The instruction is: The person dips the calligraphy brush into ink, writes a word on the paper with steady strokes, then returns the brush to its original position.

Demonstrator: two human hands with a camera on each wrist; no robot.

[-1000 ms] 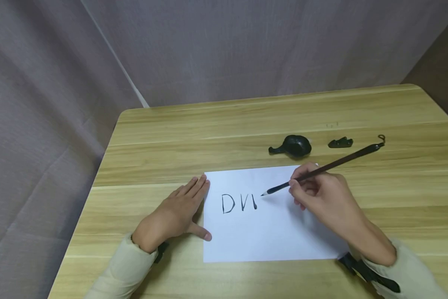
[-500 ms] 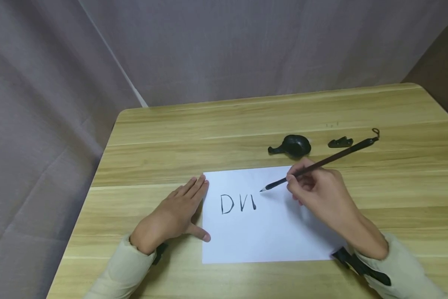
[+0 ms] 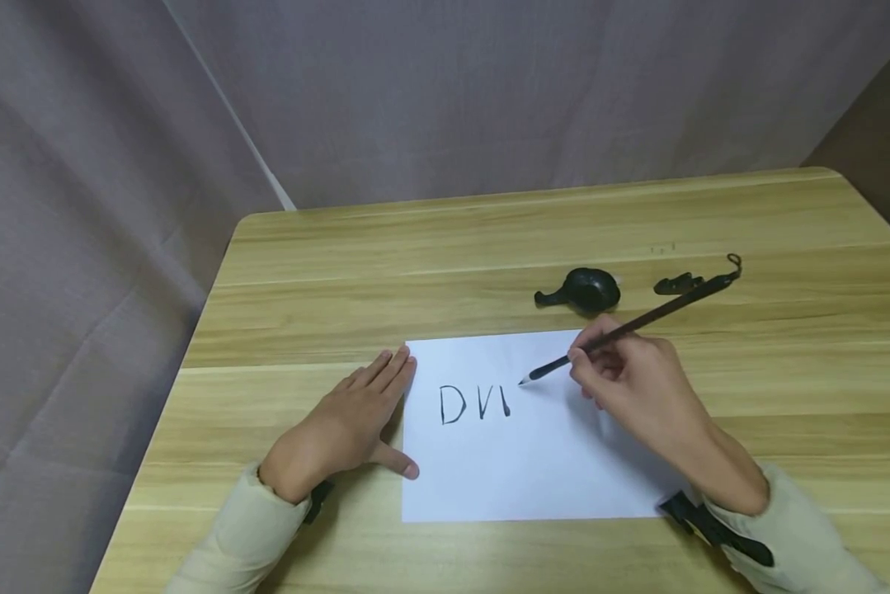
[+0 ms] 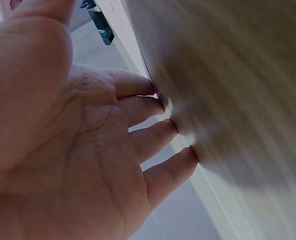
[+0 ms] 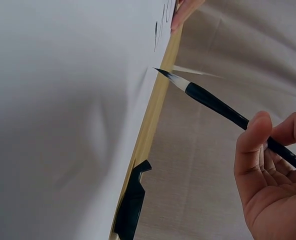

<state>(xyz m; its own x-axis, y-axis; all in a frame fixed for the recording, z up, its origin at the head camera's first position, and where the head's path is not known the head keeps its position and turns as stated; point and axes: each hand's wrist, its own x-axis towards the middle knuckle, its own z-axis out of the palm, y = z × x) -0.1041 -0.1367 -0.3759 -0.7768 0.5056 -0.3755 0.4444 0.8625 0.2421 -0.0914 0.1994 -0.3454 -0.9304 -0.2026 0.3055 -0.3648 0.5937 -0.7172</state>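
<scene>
In the head view a white sheet of paper [image 3: 482, 478] lies on the table, marked with black strokes [image 3: 474, 403] that look like "D", "V" and a short line. My left hand [image 3: 348, 421] rests flat at the sheet's left edge, fingertips and thumb on the paper. Its straight fingers [image 4: 155, 137] touch the surface in the left wrist view. My right hand [image 3: 641, 384] pinches a dark-handled writing brush [image 3: 648, 316] between thumb and fingers. The brush's white bristles [image 5: 179, 81] end in a black tip at or just above the paper, right of the strokes; contact cannot be told.
Beyond the paper sits a black ink dish [image 3: 591, 290] with a short handle pointing left. A small dark brush rest [image 3: 673, 284] stands right of it, partly behind the brush. The wooden table [image 3: 326, 280] ends at a grey curtain [image 3: 489, 99].
My right hand has shifted slightly left and away from me, swinging the brush's back end left. The brush tip rose a little, then came down again. The strokes and left hand look the same.
</scene>
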